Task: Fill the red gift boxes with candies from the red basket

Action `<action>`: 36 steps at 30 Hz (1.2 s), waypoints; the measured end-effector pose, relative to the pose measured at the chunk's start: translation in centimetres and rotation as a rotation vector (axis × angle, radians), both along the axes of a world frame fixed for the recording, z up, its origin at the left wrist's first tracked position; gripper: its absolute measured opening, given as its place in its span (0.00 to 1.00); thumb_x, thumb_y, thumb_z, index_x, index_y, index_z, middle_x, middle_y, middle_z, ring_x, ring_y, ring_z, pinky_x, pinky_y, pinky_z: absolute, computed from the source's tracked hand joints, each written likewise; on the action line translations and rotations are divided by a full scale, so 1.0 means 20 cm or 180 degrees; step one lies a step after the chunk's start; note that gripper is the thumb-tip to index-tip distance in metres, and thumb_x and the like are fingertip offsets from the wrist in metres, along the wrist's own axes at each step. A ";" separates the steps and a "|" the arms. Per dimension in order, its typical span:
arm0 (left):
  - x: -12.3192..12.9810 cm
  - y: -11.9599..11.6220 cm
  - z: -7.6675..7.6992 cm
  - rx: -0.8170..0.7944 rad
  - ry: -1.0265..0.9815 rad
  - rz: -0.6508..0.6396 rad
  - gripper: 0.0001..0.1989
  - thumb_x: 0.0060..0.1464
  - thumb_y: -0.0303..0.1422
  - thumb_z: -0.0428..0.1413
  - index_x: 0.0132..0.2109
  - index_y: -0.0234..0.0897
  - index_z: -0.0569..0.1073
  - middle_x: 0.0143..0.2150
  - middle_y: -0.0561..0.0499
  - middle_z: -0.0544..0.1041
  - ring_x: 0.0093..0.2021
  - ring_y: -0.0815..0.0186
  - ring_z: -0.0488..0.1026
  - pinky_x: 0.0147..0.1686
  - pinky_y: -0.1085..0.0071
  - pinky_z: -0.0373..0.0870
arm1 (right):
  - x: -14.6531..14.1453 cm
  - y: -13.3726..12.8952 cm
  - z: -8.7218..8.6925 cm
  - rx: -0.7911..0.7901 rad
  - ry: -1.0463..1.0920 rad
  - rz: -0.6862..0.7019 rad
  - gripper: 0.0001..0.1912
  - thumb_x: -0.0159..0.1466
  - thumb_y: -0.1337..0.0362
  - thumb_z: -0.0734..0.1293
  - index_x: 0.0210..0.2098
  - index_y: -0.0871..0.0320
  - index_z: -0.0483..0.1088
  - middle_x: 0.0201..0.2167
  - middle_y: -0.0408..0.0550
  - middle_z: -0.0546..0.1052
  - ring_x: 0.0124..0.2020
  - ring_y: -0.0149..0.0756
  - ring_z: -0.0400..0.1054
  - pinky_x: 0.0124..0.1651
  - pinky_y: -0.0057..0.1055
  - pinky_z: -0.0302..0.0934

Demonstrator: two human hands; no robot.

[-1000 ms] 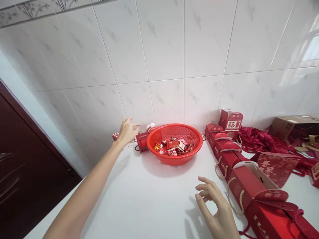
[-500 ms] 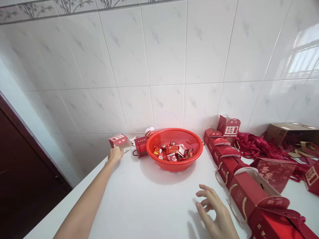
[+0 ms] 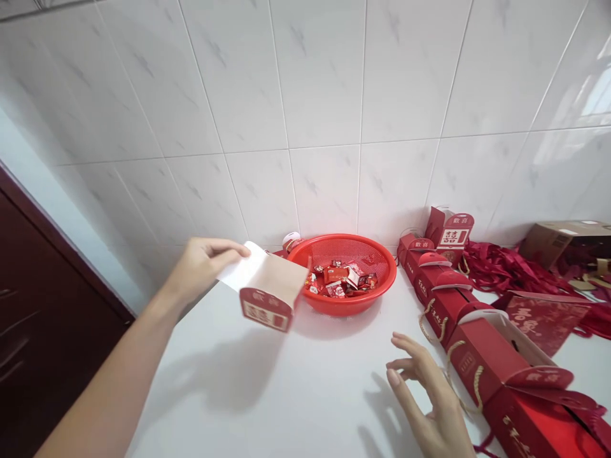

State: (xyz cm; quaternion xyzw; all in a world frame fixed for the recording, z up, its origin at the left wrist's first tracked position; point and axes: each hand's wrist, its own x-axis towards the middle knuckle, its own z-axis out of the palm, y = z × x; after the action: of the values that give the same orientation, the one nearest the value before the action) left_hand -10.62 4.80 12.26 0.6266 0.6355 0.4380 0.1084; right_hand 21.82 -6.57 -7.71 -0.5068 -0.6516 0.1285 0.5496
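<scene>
My left hand (image 3: 203, 264) pinches the white inner flap of an open red gift box (image 3: 267, 296), which hangs tilted in the air over the white table, left of the basket. The box's lettered red end faces me and its pale inside shows. My right hand (image 3: 427, 388) hovers over the table at the lower right, fingers apart and nothing in them. Between and beyond both hands sits a round red plastic basket (image 3: 346, 307) with wrapped sweets (image 3: 337, 275) in it.
A row of red boxes with rope handles (image 3: 487, 350) runs along the right side. Behind it lie dark red ribbons (image 3: 506, 267) and a cardboard box (image 3: 554, 245). One upright red box (image 3: 449, 235) stands near the tiled wall. The table (image 3: 305, 407) ends at the left.
My left hand has lifted the open box off the table's far left and brought it nearer and to the right. My right hand stays open, almost in place. The view has shifted slightly.
</scene>
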 end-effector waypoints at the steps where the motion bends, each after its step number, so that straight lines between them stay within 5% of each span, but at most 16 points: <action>1: 0.08 -0.04 -0.02 -0.0170 0.0038 -0.0272 0.13 0.40 0.41 0.54 0.26 0.39 0.80 0.27 0.50 0.80 0.26 0.63 0.71 0.25 0.71 0.66 | 0.00 -0.01 0.01 0.0042 0.0077 -0.0016 0.18 0.70 0.61 0.64 0.59 0.51 0.65 0.58 0.55 0.72 0.41 0.35 0.78 0.43 0.32 0.75; 6: 0.46 -0.17 -0.25 -0.0540 -0.0032 -0.1827 0.13 0.47 0.37 0.54 0.32 0.39 0.82 0.34 0.50 0.83 0.33 0.61 0.77 0.31 0.71 0.71 | 0.03 -0.04 0.05 0.0275 0.0562 -0.0026 0.20 0.73 0.59 0.59 0.64 0.47 0.62 0.69 0.54 0.60 0.60 0.46 0.68 0.55 0.44 0.69; 9: 0.60 -0.20 -0.37 -0.0533 0.0012 -0.2192 0.14 0.53 0.34 0.52 0.37 0.39 0.83 0.37 0.50 0.83 0.33 0.64 0.75 0.31 0.72 0.70 | 0.05 -0.05 0.05 0.0429 0.0527 -0.0040 0.19 0.74 0.57 0.57 0.63 0.45 0.66 0.71 0.49 0.58 0.70 0.50 0.55 0.64 0.50 0.60; 12: 0.67 -0.17 -0.44 -0.0561 0.0055 -0.2293 0.14 0.56 0.31 0.51 0.39 0.38 0.82 0.37 0.50 0.82 0.33 0.65 0.75 0.33 0.72 0.70 | 0.06 -0.05 0.05 0.0439 0.0301 0.0074 0.17 0.74 0.57 0.58 0.57 0.44 0.72 0.71 0.46 0.58 0.71 0.51 0.53 0.65 0.53 0.57; 17: 0.68 -0.12 -0.50 -0.0744 0.0036 -0.2226 0.13 0.57 0.31 0.51 0.40 0.37 0.81 0.42 0.49 0.82 0.39 0.62 0.77 0.41 0.69 0.72 | 0.05 -0.02 0.04 -0.0160 0.0056 -0.0280 0.14 0.71 0.55 0.62 0.45 0.47 0.79 0.66 0.51 0.66 0.67 0.55 0.60 0.63 0.60 0.59; 20: 0.66 -0.11 -0.51 -0.0918 0.0275 -0.2104 0.13 0.56 0.38 0.56 0.44 0.37 0.80 0.46 0.47 0.81 0.45 0.58 0.77 0.46 0.66 0.72 | 0.06 0.00 0.02 -0.0295 0.0007 -0.0412 0.17 0.69 0.53 0.63 0.53 0.48 0.76 0.67 0.53 0.65 0.67 0.56 0.61 0.61 0.59 0.62; 22: 0.63 -0.12 -0.51 -0.1136 0.0490 -0.2181 0.22 0.52 0.45 0.62 0.51 0.37 0.79 0.53 0.45 0.78 0.53 0.52 0.74 0.51 0.63 0.70 | 0.07 0.00 0.01 -0.0388 -0.0117 -0.0392 0.23 0.68 0.52 0.65 0.61 0.49 0.70 0.69 0.55 0.63 0.68 0.57 0.60 0.61 0.57 0.64; 24: 0.59 -0.14 -0.50 -0.1416 0.0584 -0.2481 0.34 0.46 0.50 0.66 0.58 0.39 0.74 0.60 0.43 0.73 0.58 0.48 0.70 0.51 0.62 0.71 | 0.07 0.00 -0.01 -0.0501 -0.0267 -0.0351 0.30 0.67 0.51 0.65 0.67 0.51 0.63 0.70 0.57 0.62 0.69 0.57 0.59 0.61 0.56 0.64; 27: 0.55 -0.15 -0.50 -0.1817 0.0401 -0.2992 0.43 0.44 0.51 0.68 0.65 0.43 0.67 0.63 0.42 0.70 0.53 0.51 0.73 0.42 0.65 0.74 | 0.05 0.00 0.00 -0.0597 -0.0459 -0.0296 0.36 0.68 0.51 0.64 0.71 0.52 0.53 0.69 0.58 0.63 0.69 0.57 0.57 0.61 0.56 0.65; 31: 0.52 -0.15 -0.53 -0.2083 -0.0109 -0.3352 0.48 0.45 0.45 0.69 0.70 0.47 0.59 0.62 0.42 0.70 0.52 0.55 0.73 0.43 0.66 0.74 | 0.03 -0.02 0.04 -0.0025 -0.0490 -0.0310 0.26 0.68 0.59 0.66 0.64 0.50 0.62 0.69 0.57 0.61 0.70 0.54 0.57 0.62 0.54 0.64; 36: 0.54 -0.15 -0.60 -0.2101 0.0078 -0.3238 0.60 0.40 0.43 0.72 0.74 0.51 0.48 0.72 0.39 0.55 0.51 0.55 0.73 0.46 0.62 0.74 | 0.06 -0.05 0.11 0.0986 -0.0316 -0.0019 0.16 0.65 0.72 0.65 0.50 0.51 0.73 0.61 0.54 0.70 0.62 0.51 0.66 0.61 0.52 0.64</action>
State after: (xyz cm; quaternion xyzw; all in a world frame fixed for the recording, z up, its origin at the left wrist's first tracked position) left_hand 0.19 1.71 0.20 0.7900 0.3598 0.1037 0.4854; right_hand 22.95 -7.57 -5.54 -0.4237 -0.6884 -0.0003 0.5887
